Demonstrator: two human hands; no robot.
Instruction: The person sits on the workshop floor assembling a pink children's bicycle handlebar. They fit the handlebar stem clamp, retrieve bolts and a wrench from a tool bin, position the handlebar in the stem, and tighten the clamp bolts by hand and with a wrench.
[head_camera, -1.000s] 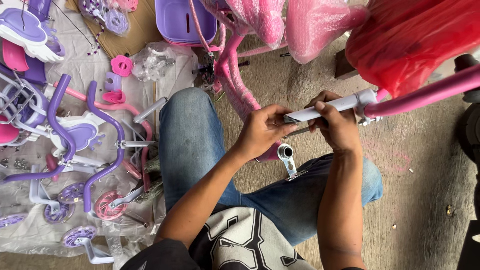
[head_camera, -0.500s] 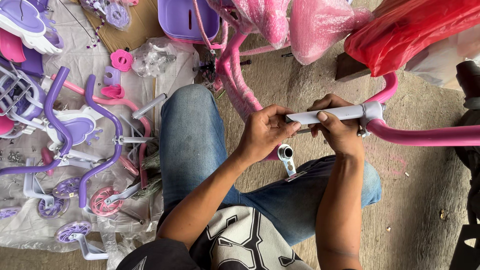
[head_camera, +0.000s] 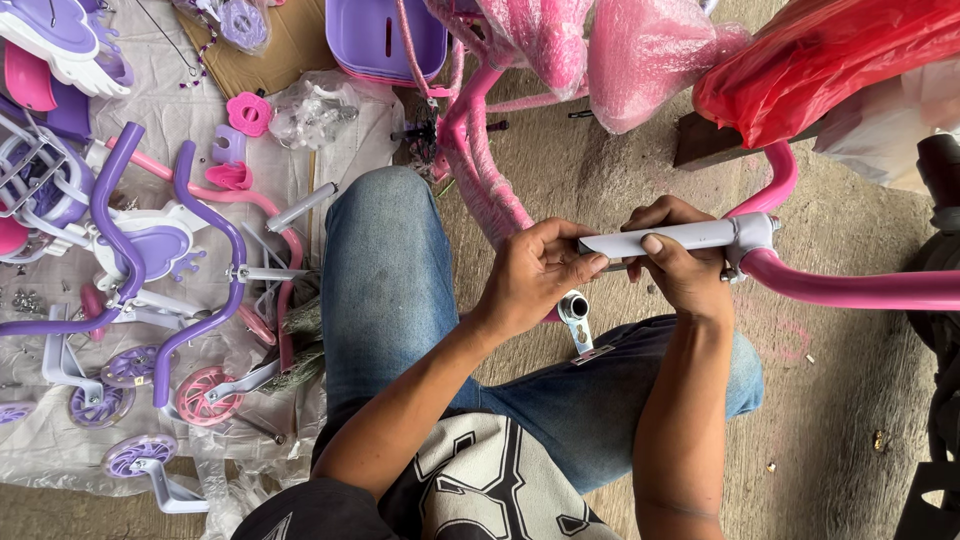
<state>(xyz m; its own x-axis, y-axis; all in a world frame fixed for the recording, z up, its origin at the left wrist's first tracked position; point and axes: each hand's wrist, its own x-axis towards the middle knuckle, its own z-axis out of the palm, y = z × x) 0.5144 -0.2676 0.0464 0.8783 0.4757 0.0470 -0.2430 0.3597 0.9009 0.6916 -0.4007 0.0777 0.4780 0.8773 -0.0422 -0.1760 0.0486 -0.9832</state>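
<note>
Swung level since the earlier frame, white stem pinched in both my hands, pink handlebar attached; wheels still loose.

Floor: bare grey concrete, rough and stained, with a faint pink mark right of the hands.
Covering: a pale plastic sheet spread over the ground, well left of the hands (creased, and strewn with parts).
Cardboard: a brown flattened piece lies on the sheet, up and left of the hands.
Light: soft, even daylight, with no hard shadows.
Walls, windows: out of view.
</note>
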